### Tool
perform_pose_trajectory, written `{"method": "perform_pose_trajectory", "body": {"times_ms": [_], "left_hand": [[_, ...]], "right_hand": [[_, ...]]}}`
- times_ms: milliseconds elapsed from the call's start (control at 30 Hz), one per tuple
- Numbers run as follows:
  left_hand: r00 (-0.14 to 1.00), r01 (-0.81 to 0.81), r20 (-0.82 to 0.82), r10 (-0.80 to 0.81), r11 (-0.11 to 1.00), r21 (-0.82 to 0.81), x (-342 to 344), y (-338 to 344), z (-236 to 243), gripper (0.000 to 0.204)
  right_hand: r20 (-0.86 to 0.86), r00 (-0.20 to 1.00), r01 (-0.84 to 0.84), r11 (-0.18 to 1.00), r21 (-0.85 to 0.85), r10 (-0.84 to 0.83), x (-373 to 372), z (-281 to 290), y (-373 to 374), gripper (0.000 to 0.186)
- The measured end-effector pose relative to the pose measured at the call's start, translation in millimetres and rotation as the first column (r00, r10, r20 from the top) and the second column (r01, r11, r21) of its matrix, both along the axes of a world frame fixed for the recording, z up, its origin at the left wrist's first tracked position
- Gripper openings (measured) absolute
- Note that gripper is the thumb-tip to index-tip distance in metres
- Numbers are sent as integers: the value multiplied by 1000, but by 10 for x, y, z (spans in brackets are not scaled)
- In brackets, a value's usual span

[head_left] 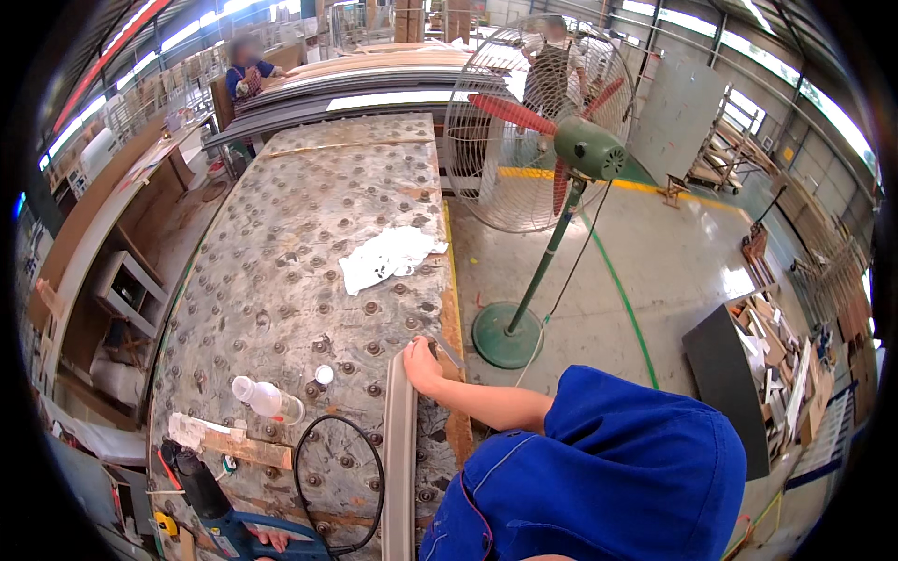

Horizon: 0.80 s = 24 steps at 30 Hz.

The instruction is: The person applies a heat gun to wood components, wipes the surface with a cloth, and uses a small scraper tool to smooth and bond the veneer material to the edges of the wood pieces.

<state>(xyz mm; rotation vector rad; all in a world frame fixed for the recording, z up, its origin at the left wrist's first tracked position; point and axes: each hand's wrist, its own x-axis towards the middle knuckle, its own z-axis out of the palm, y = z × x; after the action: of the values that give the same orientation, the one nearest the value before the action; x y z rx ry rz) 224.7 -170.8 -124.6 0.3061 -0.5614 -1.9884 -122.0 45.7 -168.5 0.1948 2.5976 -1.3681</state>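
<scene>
My left hand [273,539], partly cut off by the lower edge, is closed round the handle of a blue and black corded power tool [223,524]. Its black cable [382,472] loops over the bench. My right hand [423,365] reaches in from the right, its fingers closed on the far end of a long grey grooved profile strip [400,458]. The strip lies lengthwise along the bench's right side. Beside that hand is a thin flat piece [451,355]. A translucent white bottle [269,402] lies left of the strip, with a round white cap [324,375] near it.
The worn bench [281,234] is studded with bolt heads. A crumpled white cloth [388,257] lies farther up. At left are a wooden strip [248,449] and a yellow tape measure [166,524]. A large fan [552,140] stands right of the bench; two people work beyond.
</scene>
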Motion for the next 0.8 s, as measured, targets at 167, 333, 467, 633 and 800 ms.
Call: {"method": "perform_pose_trajectory", "body": {"times_ms": [167, 333, 467, 633, 800], "left_hand": [[1000, -9, 25, 9, 1000, -3, -50, 13, 39, 59], [999, -17, 47, 17, 1000, -7, -88, 30, 56, 58], [998, -30, 63, 30, 1000, -10, -93, 39, 66, 56], [996, -39, 76, 40, 999, -14, -97, 52, 81, 55], [995, -47, 88, 49, 999, -19, -73, 56, 88, 54]], "right_hand": [[-16, 999, 36, 999, 0, -36, 9, -29, -33, 44], [-28, 997, 70, 997, 10, -70, -1, -63, -41, 44], [-26, 997, 69, 998, 9, -68, 2, -50, -37, 44], [-31, 997, 71, 997, 10, -71, 7, -48, -40, 43], [-10, 997, 73, 997, 11, -73, 9, -45, -44, 43]]}}
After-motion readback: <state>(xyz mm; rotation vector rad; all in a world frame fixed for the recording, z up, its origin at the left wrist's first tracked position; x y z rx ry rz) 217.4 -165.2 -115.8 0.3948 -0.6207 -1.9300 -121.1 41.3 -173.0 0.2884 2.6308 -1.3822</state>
